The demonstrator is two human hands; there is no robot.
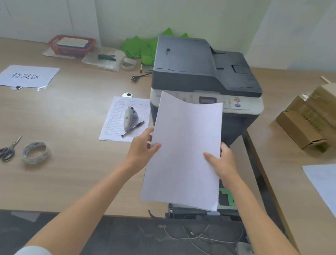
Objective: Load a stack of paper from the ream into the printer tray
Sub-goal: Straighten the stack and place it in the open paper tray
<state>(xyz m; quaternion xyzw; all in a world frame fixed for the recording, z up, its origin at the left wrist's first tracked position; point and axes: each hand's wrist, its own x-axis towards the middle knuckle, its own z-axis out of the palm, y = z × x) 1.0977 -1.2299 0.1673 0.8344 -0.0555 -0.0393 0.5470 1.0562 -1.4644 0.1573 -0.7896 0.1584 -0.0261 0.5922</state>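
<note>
Paper stack (185, 151) held above pulled-out printer tray (225, 201); left hand (143, 147) and right hand (224, 162) clamp its side edges (far edge sagging).

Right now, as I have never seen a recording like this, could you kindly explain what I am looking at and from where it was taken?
There is one picture, taken by a wide-angle camera on a person's head, looking forward and down, so the bare arms reach in from below. The left hand and right hand grip a stack of white paper by its side edges, above the pulled-out printer tray. Behind it stands a grey printer. On the wooden table lie scissors, a tape roll, a printed form with a pen on it, a sign sheet and a red basket. Cardboard boxes sit to the right.
</note>
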